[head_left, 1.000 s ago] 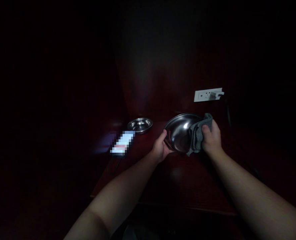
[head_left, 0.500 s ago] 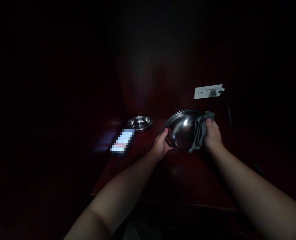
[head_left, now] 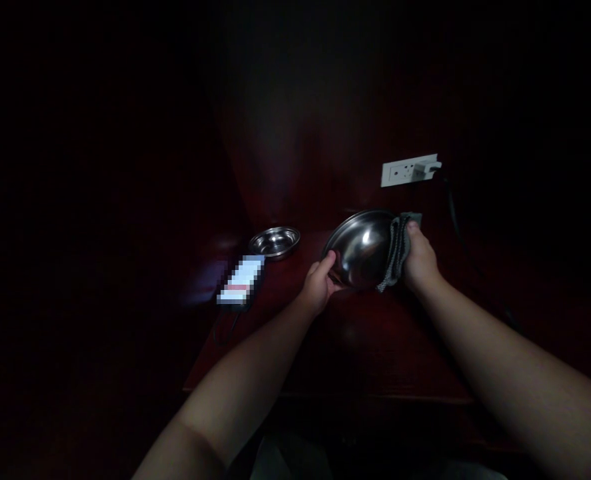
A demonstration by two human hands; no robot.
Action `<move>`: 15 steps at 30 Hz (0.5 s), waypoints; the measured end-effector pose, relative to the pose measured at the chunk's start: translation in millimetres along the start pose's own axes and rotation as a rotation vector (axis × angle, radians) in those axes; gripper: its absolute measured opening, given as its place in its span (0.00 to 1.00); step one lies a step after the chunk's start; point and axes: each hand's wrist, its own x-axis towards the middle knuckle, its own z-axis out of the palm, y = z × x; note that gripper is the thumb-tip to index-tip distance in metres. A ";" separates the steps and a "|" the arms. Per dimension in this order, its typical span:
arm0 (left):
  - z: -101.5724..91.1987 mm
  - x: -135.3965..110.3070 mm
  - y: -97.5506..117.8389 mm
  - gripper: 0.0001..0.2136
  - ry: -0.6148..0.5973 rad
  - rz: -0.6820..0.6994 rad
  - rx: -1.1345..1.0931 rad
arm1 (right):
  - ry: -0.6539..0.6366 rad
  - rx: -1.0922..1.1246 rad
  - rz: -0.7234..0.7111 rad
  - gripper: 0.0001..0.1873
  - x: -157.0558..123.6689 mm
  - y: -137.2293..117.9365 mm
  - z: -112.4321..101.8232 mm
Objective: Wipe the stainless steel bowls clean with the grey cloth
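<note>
A shiny steel bowl (head_left: 362, 250) is held tilted above the dark red table, its hollow side toward me. My left hand (head_left: 319, 283) grips its lower left rim, thumb on the near side and fingers underneath. In my right hand (head_left: 421, 257) is a folded grey-green cloth (head_left: 398, 252), pressed against the bowl's right rim; the fingers behind it are hidden. A smaller steel bowl (head_left: 275, 243) stands upright on the table to the left, apart from both hands.
A lit phone (head_left: 242, 281), its screen blurred, lies left of my hands with a thin cable below it. On the back wall a white socket plate (head_left: 400, 173) holds a plug (head_left: 426, 169) with a dark cord (head_left: 452, 203). The table's front edge (head_left: 375, 398) runs near me. The surroundings are very dark.
The whole view has shifted a little, so things sit slightly higher and further left. Both hands keep their holds; the cloth now looks more tightly bunched at the bowl's right rim.
</note>
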 end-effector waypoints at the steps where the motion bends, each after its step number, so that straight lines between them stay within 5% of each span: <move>1: -0.4 0.3 0.0 0.20 0.004 0.000 0.001 | 0.000 -0.006 -0.001 0.29 -0.6 -1.1 0.4; 15: 1.0 -2.1 2.1 0.18 -0.025 -0.008 0.073 | 0.073 -0.083 -0.080 0.25 -9.2 -13.2 0.7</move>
